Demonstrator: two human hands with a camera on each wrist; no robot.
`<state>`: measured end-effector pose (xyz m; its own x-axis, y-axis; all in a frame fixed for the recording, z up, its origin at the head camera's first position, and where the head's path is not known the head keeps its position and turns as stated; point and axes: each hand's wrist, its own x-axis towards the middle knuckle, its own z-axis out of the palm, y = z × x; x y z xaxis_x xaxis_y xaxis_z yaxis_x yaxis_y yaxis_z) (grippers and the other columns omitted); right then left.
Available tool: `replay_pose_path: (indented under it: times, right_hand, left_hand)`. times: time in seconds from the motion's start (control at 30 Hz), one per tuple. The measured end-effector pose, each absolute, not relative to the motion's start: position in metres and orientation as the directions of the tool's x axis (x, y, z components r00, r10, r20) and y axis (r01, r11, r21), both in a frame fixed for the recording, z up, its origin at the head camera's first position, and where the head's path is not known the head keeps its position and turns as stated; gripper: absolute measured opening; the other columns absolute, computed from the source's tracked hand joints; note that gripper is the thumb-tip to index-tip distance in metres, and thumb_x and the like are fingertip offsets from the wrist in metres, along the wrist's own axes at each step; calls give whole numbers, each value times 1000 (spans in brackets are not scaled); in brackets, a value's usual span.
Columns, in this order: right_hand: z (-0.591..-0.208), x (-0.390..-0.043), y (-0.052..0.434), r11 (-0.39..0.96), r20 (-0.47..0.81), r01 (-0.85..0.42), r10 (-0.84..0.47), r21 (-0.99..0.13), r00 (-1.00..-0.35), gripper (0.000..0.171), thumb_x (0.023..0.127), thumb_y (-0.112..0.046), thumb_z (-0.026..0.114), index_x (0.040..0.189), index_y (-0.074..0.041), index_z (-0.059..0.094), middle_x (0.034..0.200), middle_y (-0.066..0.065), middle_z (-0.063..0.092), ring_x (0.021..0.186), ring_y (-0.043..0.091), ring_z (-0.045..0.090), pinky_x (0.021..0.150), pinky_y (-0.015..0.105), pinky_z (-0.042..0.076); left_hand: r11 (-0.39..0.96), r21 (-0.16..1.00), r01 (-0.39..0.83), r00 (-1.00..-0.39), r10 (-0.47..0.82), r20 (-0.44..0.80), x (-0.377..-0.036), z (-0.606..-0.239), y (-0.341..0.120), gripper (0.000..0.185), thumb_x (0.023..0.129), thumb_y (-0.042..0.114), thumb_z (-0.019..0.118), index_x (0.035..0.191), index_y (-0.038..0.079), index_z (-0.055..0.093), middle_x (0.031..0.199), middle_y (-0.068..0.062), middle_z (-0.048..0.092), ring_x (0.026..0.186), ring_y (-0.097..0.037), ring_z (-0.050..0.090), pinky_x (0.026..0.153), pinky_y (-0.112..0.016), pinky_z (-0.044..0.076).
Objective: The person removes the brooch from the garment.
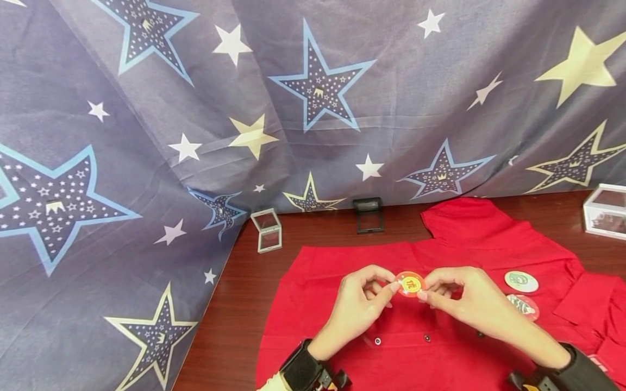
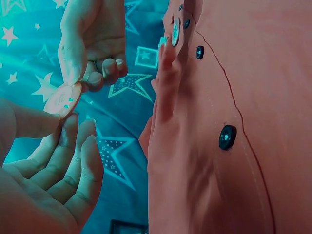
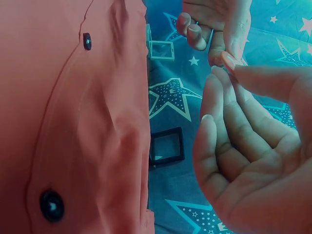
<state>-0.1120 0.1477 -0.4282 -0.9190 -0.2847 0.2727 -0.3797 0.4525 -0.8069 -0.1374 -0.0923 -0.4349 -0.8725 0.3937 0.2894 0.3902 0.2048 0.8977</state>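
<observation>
Star-print cloth (image 1: 146,163) hangs as a backdrop across the far side and down the left. My table (image 1: 235,304) is dark wood. A red shirt (image 1: 342,326) lies flat on it, near centre, dark snap buttons (image 1: 427,338) along the placket.

My left hand (image 1: 359,307) and right hand (image 1: 464,301) meet just above the shirt. Both pinch one round badge (image 1: 409,284), red rim, yellow centre, from opposite edges. Left: thumb and forefinger on the left rim, other fingers loosely curled. Right: thumb and fingertips on the right rim, palm open in the right wrist view.

Badge sits between my hands, above the shirt's middle, apparently lifted off the fabric.

My read: light, stiff, glossy face so likely slippery. Grip by the rim, not the face. I can't see the back, maybe a pin there, so keep fingertips off it.

Two more badges on the shirt to the right: a white one (image 1: 521,281), a reddish one (image 1: 523,305) just nearer. Far on the table: clear small case (image 1: 267,231), black frame (image 1: 369,215), clear box (image 1: 606,210) at the right edge.
</observation>
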Motion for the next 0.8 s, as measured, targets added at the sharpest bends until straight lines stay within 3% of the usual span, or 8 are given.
replay_pose_path:
  times: [0.13, 0.37, 0.6, 0.8]
  right_hand:
    - [-428, -111, 149, 440, 302, -401, -280, -803, -911, 19, 85, -15, 85, 86, -30, 73, 71, -13, 68, 64, 7, 65, 62, 25, 54]
    - [-429, -111, 152, 453, 341, -444, -293, -774, -893, 33, 79, -1, 83, 85, -31, 71, 73, -18, 67, 65, 5, 64, 63, 25, 55]
    - [-430, -111, 154, 422, 326, -465, -360, -778, -874, 32, 80, 1, 81, 85, -29, 71, 72, -17, 67, 65, 6, 64, 62, 25, 55]
    - [-426, -115, 158, 402, 340, -538, -466, -741, -816, 29, 81, -2, 81, 85, -29, 72, 72, -19, 66, 64, 2, 63, 59, 25, 54]
  left_hand:
    - [192, 908, 372, -874, 402, 273, -136, -436, -91, 6, 94, 13, 75, 97, 12, 71, 73, -6, 69, 57, -30, 69, 46, -21, 49]
    - [183, 921, 343, -870, 432, 238, -134, -436, -90, 6, 95, 15, 74, 98, 12, 71, 75, -15, 70, 58, -32, 69, 45, -22, 48]
    - [188, 931, 313, -865, 460, 198, -133, -435, -96, 17, 95, 21, 76, 111, 17, 71, 94, -3, 73, 65, -26, 71, 53, -21, 51]
    - [217, 915, 340, -859, 467, 208, -135, -435, -99, 16, 94, 20, 76, 108, 13, 73, 90, 0, 73, 64, -19, 68, 58, -22, 53]
